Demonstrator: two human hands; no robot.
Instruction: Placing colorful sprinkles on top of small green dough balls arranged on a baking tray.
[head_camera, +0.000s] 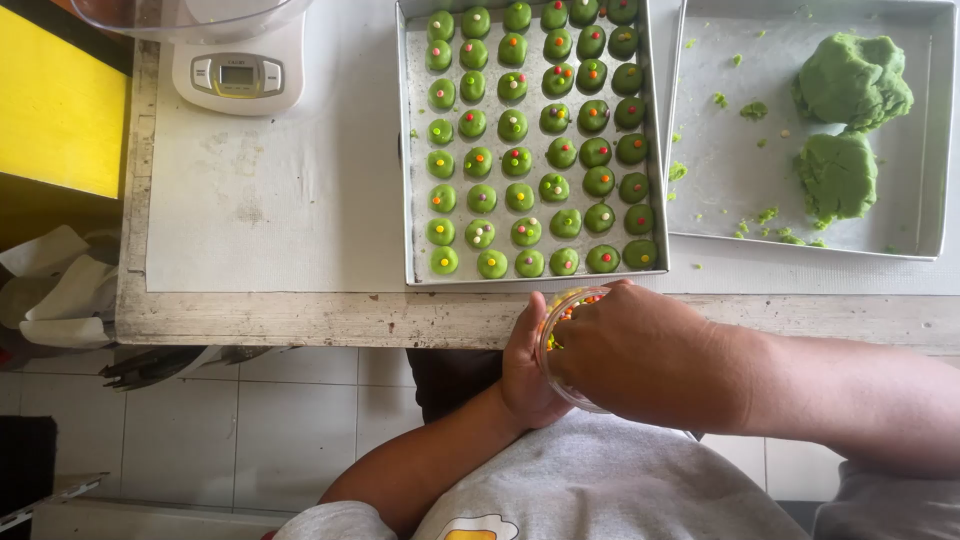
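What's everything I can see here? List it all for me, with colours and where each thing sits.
Dough balls: several dozen, green with coloured candy dots, in rows in the near tray.
Near tray: one, metal, table centre.
Dough lumps: two, green, in the far-right tray.
Right tray: one, metal, with green crumbs.
Kitchen scale: one, white, top left, clear bowl on it.
Table: one, worn white.
Candy cup: one, clear, multicoloured candies, at the table edge.
Left hand: cradles the cup.
Right hand: fingers dip into the cup.
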